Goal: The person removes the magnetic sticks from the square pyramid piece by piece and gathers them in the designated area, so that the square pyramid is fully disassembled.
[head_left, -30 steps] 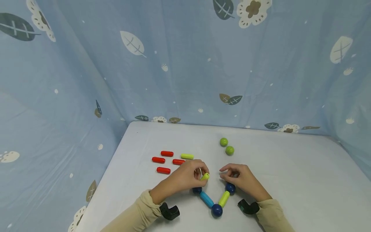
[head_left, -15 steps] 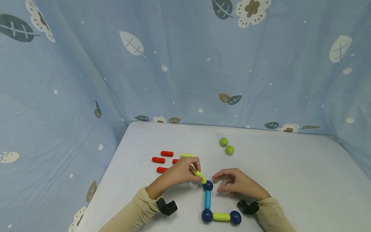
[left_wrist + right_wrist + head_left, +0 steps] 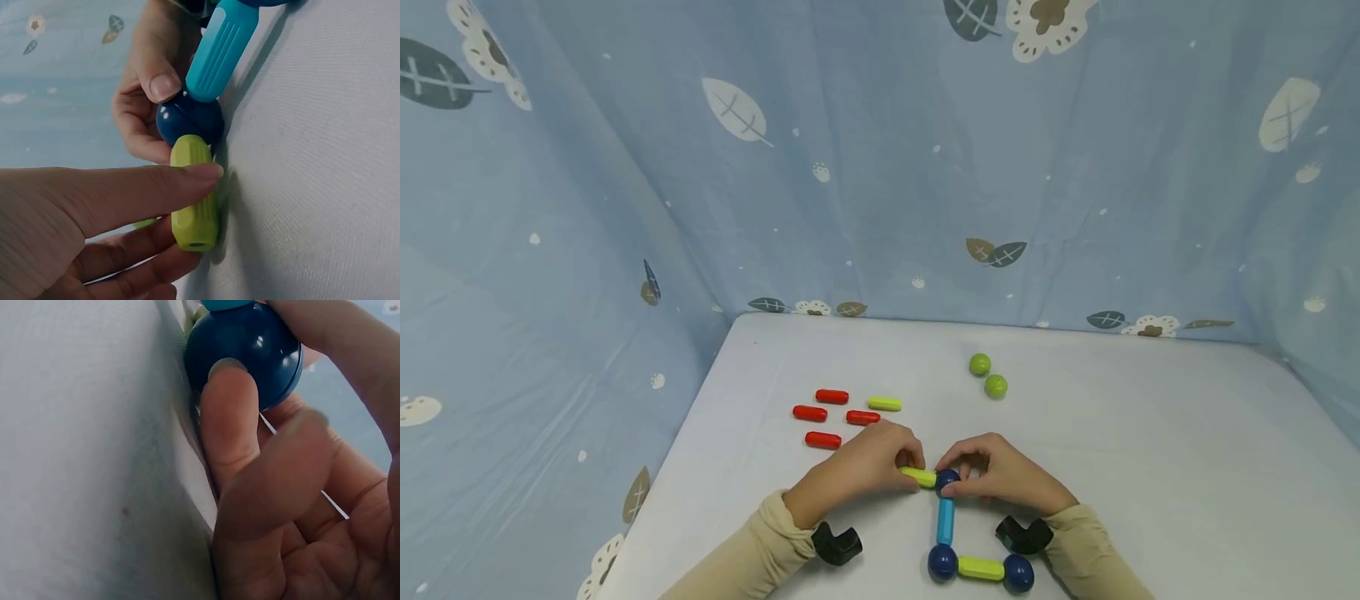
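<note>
My left hand [image 3: 868, 462] pinches a yellow-green rod [image 3: 194, 215] between thumb and fingers. The rod's far end touches a dark blue ball [image 3: 190, 119]. My right hand [image 3: 1007, 475] grips that same ball with thumb and fingertips, seen close up in the right wrist view. From the ball a light blue rod [image 3: 945, 522] runs toward the front of the table to a second dark blue ball [image 3: 942, 562]. Another yellow-green rod [image 3: 981, 568] joins that one to a third dark blue ball [image 3: 1018, 573] on the right, making an angled chain.
Several red rods [image 3: 823, 440] lie to the left on the white table [image 3: 1150, 433], beside a loose yellow-green rod [image 3: 884, 404]. Two green balls [image 3: 996, 386] sit farther back. A blue patterned curtain [image 3: 880, 167] hangs behind the table.
The chain has turned, its lower rod now pointing right. The left hand's yellow-green rod has come against the upper blue ball, and my right hand has moved left and taken hold of that ball.
</note>
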`<state>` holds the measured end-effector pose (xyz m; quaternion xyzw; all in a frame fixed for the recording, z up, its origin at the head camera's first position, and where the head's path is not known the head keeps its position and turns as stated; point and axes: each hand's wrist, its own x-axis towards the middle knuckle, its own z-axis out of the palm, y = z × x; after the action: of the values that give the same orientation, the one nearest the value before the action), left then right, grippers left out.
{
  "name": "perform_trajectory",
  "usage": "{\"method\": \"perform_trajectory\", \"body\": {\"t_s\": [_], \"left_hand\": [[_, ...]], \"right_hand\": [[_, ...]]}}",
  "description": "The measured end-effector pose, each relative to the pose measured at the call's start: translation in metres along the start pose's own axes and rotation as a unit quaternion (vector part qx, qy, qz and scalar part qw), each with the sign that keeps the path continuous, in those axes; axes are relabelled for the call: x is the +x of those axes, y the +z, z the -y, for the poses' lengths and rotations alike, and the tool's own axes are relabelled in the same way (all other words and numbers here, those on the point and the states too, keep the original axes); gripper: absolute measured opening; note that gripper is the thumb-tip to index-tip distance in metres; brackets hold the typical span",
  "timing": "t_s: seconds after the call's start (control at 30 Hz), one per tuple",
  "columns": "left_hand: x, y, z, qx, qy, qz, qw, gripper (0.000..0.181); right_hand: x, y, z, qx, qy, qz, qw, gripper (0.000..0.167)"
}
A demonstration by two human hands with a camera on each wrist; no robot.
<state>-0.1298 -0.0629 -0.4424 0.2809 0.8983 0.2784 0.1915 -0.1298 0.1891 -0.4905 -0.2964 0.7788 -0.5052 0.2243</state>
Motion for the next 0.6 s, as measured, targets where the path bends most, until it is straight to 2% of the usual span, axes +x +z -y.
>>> {"method": "perform_trajectory", "body": {"t_s": [0.37,0.47,0.6], "left_hand": [[0.0014,0.0004,-0.0011,0.026,0.02,0.015,0.9993,0.013],[0.001,0.0005,-0.0007,0.057,0.025,0.021,0.9978,0.014],[-0.0047,-0.0001,0.001,0.102,0.024,0.015,0.9944,0.015]], "right_hand": [[0.0,-0.0008,0.0011,-0.007,0.006,0.001,1.0,0.027],[-0.0008,-0.0019,0.0007,-0.011,0.008,-0.004,0.9999,0.026],[-0.003,-0.0044,-0.0011,-0.007,0.026,-0.017,0.9995,0.024]]}}
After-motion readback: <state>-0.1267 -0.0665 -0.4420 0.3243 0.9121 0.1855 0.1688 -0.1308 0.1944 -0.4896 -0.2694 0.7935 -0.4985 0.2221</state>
